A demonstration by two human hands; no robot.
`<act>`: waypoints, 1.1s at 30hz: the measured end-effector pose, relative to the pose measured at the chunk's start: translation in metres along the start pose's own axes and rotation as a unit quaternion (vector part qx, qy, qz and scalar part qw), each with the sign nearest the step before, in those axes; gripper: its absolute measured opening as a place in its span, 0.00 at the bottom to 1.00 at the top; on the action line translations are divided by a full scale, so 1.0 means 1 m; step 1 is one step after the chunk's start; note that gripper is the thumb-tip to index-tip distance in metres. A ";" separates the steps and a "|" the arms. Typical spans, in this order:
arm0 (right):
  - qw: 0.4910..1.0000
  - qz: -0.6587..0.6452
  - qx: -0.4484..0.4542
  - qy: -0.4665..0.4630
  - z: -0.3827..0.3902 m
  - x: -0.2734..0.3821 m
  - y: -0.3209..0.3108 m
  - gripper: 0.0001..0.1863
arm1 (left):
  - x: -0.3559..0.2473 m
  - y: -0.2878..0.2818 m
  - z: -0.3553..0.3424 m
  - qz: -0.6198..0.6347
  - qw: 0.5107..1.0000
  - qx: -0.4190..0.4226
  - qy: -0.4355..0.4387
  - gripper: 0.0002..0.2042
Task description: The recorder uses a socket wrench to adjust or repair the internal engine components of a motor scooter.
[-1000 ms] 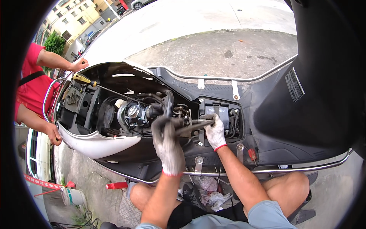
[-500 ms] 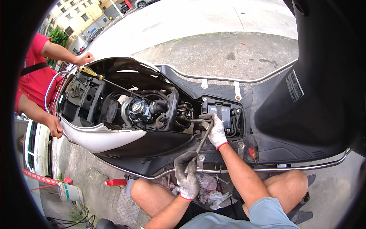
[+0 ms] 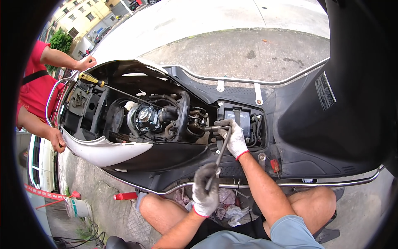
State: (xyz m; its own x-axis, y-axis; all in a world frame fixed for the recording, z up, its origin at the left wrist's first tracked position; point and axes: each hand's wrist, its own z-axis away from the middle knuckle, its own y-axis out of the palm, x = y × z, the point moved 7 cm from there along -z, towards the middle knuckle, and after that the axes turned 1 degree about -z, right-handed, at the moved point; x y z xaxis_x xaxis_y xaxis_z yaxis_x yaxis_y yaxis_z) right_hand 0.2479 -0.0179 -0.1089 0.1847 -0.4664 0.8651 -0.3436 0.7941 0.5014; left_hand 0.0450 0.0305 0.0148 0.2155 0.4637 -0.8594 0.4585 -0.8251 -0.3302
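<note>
The person's left hand (image 3: 206, 184) clenches the handle of a bent wrench (image 3: 224, 147); the right hand (image 3: 233, 137), partly hiding its bend, grasps it near the battery (image 3: 244, 121). Its tip meets the engine (image 3: 198, 120) (seating unclear).

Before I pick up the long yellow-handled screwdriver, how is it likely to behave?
The screwdriver will probably feel stiff, since its shaft looks straight and metallic. It could roll or slide if pushed, as nothing visible clamps it. Its far end might catch when lifted, because it lies close to the engine parts.
</note>
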 end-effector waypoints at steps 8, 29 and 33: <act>0.982 0.172 -0.061 -0.048 -0.003 0.002 -0.008 0.10 | -0.011 -0.002 -0.173 -0.006 0.997 -0.079 0.006 0.15; 0.969 0.164 -0.163 -0.087 0.009 0.028 -0.011 0.05 | -0.010 0.014 -0.192 0.135 0.987 -0.022 -0.085 0.12; 0.959 0.205 -0.125 -0.153 0.013 0.040 -0.002 0.06 | -0.035 -0.020 -0.100 0.083 0.993 -0.039 -0.080 0.05</act>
State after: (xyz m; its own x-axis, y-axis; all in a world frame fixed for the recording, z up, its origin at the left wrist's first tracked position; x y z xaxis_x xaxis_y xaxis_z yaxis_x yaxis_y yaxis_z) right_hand 0.2438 -0.0433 -0.0752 -0.2104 -0.1565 0.9650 -0.0912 0.9859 0.1400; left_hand 0.1146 0.0625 0.0909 0.1577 0.2611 -0.9523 0.4944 -0.8557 -0.1528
